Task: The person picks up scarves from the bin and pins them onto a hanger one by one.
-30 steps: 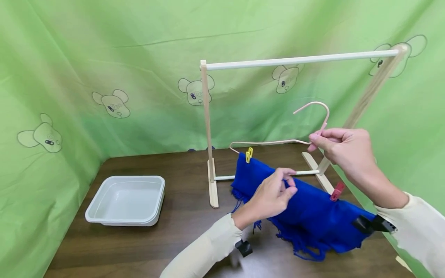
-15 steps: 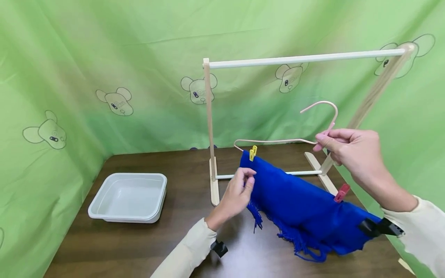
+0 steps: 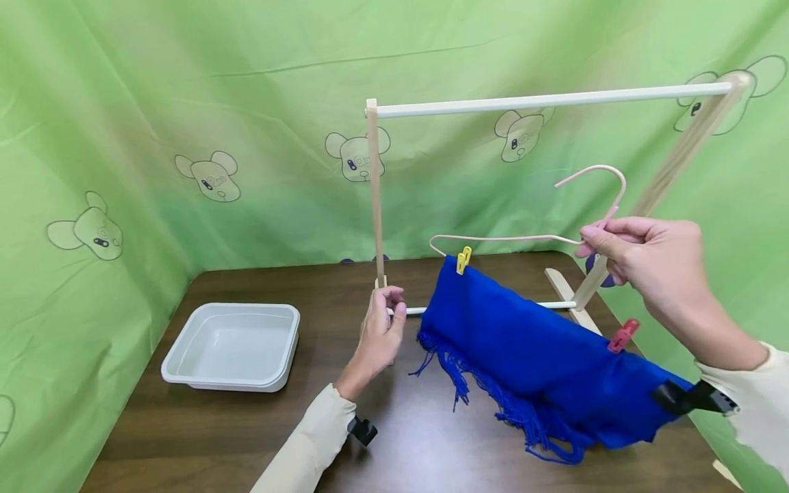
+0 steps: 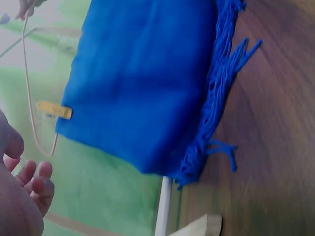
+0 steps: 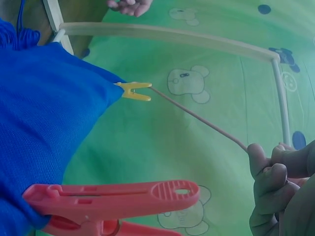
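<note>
A pink clothes hanger [image 3: 505, 238] is pinched at the base of its hook by my right hand [image 3: 659, 263]. A blue fringed scarf [image 3: 530, 342] hangs from it, its top edge sloping down to the right. One yellow clothespin [image 3: 464, 260] grips the scarf near its left corner. Farther right a red clothespin [image 3: 624, 335] is clipped on; it looms large in the right wrist view. My left hand [image 3: 377, 335] holds nothing, its fingers loosely bent, left of the scarf and in front of the rack's left foot. The left wrist view shows it apart from the scarf.
Behind the scarf stands a wooden rack with a white top bar [image 3: 555, 99] and a low crossbar. A white plastic tub [image 3: 231, 383] sits at the left of the brown table [image 3: 333, 287]. Green cloth [image 3: 265, 82] with bear drawings surrounds the table.
My left hand has moved left, from in front of the scarf to beside the rack's left post. My right hand, with hanger and scarf, has shifted slightly right and up.
</note>
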A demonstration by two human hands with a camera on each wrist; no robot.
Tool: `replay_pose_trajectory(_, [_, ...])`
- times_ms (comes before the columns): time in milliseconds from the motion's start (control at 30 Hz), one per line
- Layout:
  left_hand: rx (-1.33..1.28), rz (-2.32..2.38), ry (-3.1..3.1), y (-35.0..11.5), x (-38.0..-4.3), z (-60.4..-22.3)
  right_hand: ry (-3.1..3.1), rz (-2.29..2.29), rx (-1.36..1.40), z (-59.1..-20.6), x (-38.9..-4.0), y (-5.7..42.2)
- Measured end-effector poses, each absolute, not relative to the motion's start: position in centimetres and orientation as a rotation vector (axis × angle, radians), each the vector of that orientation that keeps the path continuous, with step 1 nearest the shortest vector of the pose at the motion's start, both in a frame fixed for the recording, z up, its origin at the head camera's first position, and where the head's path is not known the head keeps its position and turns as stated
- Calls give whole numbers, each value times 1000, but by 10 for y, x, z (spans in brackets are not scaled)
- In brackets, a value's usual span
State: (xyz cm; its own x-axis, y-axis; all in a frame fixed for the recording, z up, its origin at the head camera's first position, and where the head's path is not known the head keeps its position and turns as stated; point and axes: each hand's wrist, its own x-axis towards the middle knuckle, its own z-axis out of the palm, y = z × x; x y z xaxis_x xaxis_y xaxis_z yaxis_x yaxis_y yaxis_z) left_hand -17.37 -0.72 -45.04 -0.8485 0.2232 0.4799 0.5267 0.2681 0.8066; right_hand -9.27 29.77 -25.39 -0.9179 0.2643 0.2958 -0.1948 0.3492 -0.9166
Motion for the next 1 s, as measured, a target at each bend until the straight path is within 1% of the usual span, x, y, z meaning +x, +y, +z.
replay_pose_trajectory(200, [-580, -1619, -2226, -19, -185, -456, -2292, 1509, -87, -250, -92, 301])
replay_pose_trajectory(467, [-468, -1685, -2141, -25, -201, -460, -2263, 1564, -94, -245, -94, 306])
replay_pose_trajectory(833, [-536, -1706, -2071, -27, -232, -464, -2287, 1530, -134, -245, -94, 309])
replay_pose_trajectory(900, [-540, -1582, -2100, -25, -236, -463, -2315, 1493, -152, -244, -94, 309])
replay_pose_trajectory(1000, [-477, -1232, -2137, -25, -242, -462, -2348, 1455, -177, -245, -94, 311])
